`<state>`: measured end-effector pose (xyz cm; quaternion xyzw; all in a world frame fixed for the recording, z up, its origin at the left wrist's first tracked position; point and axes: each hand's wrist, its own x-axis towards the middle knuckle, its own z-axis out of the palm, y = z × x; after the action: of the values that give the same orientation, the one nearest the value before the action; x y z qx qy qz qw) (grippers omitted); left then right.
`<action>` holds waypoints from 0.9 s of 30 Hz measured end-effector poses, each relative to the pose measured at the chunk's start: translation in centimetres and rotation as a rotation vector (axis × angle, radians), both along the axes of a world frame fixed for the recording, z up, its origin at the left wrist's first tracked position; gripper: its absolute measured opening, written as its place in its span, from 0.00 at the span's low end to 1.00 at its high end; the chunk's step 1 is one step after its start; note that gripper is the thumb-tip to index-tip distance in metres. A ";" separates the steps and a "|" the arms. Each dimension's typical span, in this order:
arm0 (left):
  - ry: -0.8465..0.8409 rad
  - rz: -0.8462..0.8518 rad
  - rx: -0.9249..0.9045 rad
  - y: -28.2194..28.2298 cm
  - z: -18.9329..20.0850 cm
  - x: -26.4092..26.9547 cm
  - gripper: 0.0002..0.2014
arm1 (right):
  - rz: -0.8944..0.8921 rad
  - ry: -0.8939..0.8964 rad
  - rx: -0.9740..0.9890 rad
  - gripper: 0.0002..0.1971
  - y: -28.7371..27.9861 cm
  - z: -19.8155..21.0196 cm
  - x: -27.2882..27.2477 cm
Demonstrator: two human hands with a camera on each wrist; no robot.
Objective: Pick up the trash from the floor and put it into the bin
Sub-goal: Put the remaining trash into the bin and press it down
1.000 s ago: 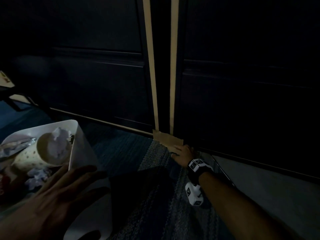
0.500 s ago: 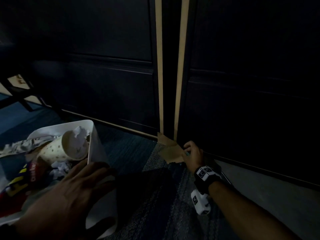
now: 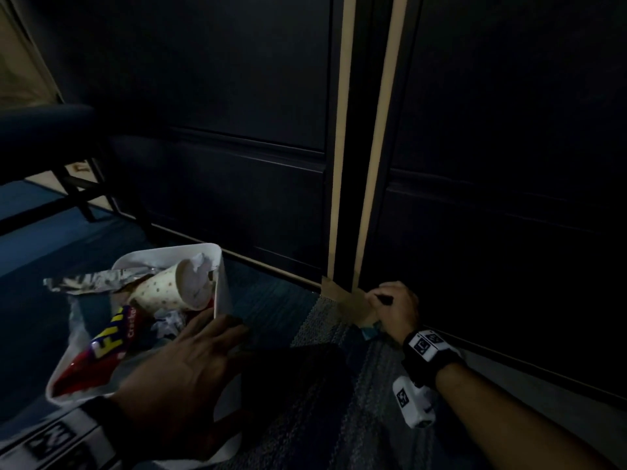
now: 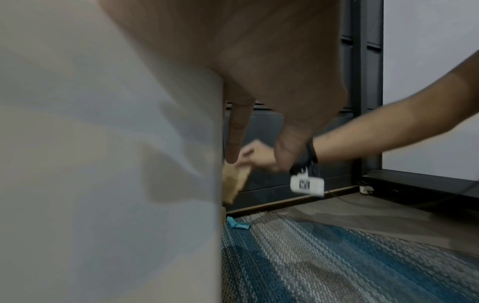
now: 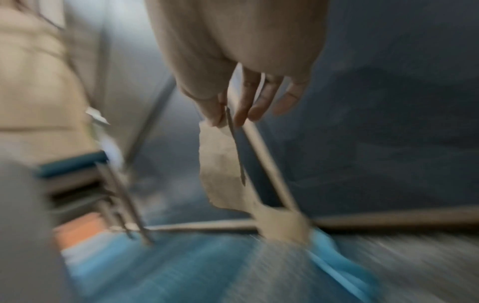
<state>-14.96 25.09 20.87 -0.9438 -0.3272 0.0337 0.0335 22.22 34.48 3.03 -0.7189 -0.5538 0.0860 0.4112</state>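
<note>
- Trash: torn brown cardboard piece [image 3: 353,301], down low at the foot of the dark cabinet [image 3: 237,147], where the two tan strips [image 3: 342,130] meet the floor.
- Pinched at its top edge by the right hand [image 3: 395,308], thumb on one side and fingertips [image 5: 242,117] on the other; rest of the piece hanging below the fingers, blurry in the right wrist view.
- Small blue scrap [image 4: 237,225] flat on the rug [image 4: 337,256], just under and beside that hand, right by the cabinet's bottom edge.
- White bin [image 3: 222,283] on the near left, well apart from the cardboard, with rug in between.
- Already in the bin: a dotted paper cup [image 3: 163,291] on its side, crinkly silver foil [image 3: 98,281], a red and yellow snack wrapper [image 3: 101,351], some balled-up paper [image 3: 169,325].
- Left hand [image 3: 183,378] spread wide and flat against the bin's near right wall, fingers straight, holding nothing.
- Striped blue and grey woven rug under it all; plain grey floor [image 4: 376,215] past the rug's right edge.
- Dim room, very dark in the head view.
- Dark chair [image 3: 51,130] with thin black legs on the far left.
- Pale wall [image 4: 430,82] to the right of the cabinet in the left wrist view.
- White tag blocks [image 3: 414,401] strapped on the right wrist.
</note>
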 end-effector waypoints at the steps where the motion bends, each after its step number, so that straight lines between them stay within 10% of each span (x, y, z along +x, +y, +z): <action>1: -0.027 -0.025 0.053 0.3 0.0 -0.1 0.27 | 0.016 0.003 0.022 0.01 0.0 1.1 -0.4; 18: 0.114 -0.062 0.060 0.9 -0.2 0.2 0.18 | 0.474 -0.012 0.663 0.04 0.2 23.1 -19.4; 27: 0.152 -0.100 0.119 1.8 -1.4 0.1 0.14 | 0.684 -0.299 0.501 0.03 4.6 20.6 -26.0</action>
<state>-14.88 26.85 19.48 -0.9500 -0.2777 0.0840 0.1157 -3.73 39.12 23.58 -0.3773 -0.8166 -0.0244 0.4361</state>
